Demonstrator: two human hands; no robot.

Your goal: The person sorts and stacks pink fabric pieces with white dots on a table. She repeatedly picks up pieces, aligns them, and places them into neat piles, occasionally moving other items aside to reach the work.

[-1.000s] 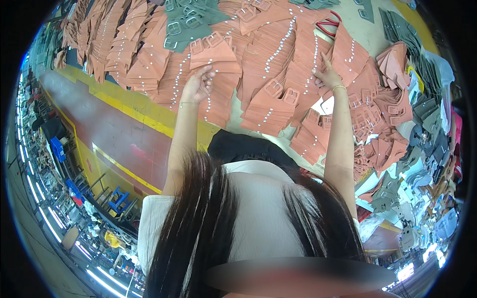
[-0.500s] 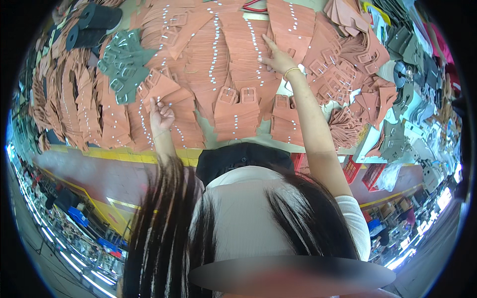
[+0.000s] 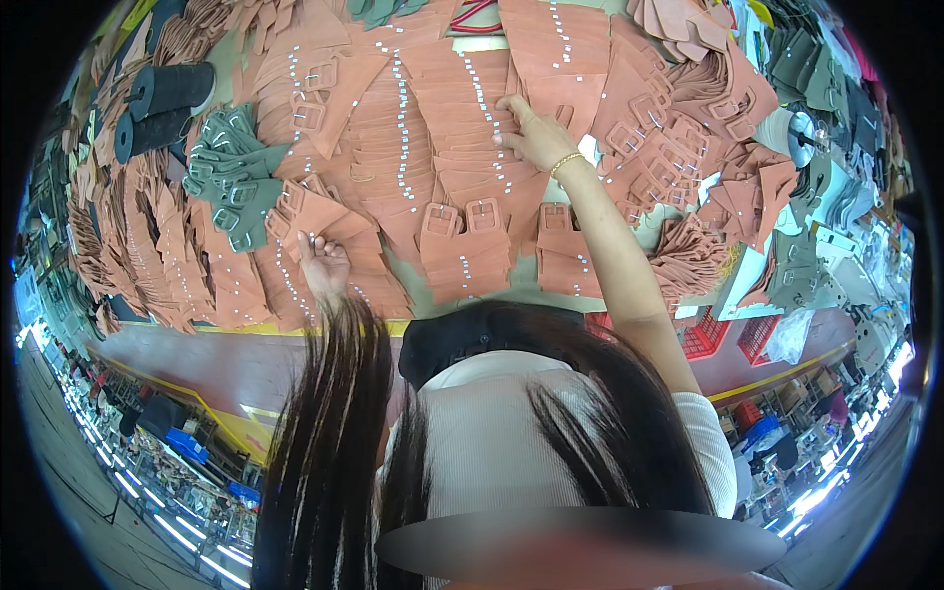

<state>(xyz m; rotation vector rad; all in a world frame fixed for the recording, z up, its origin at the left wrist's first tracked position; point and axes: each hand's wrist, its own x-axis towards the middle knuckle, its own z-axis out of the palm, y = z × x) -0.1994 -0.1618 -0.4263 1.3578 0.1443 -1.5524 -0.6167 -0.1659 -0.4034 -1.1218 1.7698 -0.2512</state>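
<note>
My right hand (image 3: pixel 536 140) rests on a fanned stack of salmon-brown strap pieces (image 3: pixel 447 128) dotted with small white tags. Its index finger and thumb are spread, and nothing is in its grasp. On the left, my left hand (image 3: pixel 325 267) is palm-up with loosely curled fingers, the fingertips at the edge of a brown buckled piece (image 3: pixel 329 218). No firm hold on that piece shows. Two covered buckles (image 3: pixel 482 213) lie on a tagged stack between my hands. Beside my left hand sits a bunch of dark green buckled straps (image 3: pixel 228 167).
Black thread spools (image 3: pixel 169 90) stand at the back left. More brown buckled pieces (image 3: pixel 654 147) cover the right side of the table. Red-handled tool parts (image 3: pixel 477 18) show at the far edge. Red crates (image 3: pixel 704 336) are below the table's right front edge.
The whole view has shifted, so the table appears lower. My right hand has come slightly nearer along the tagged stack. My left hand stays by the buckled piece, its palm turned up more.
</note>
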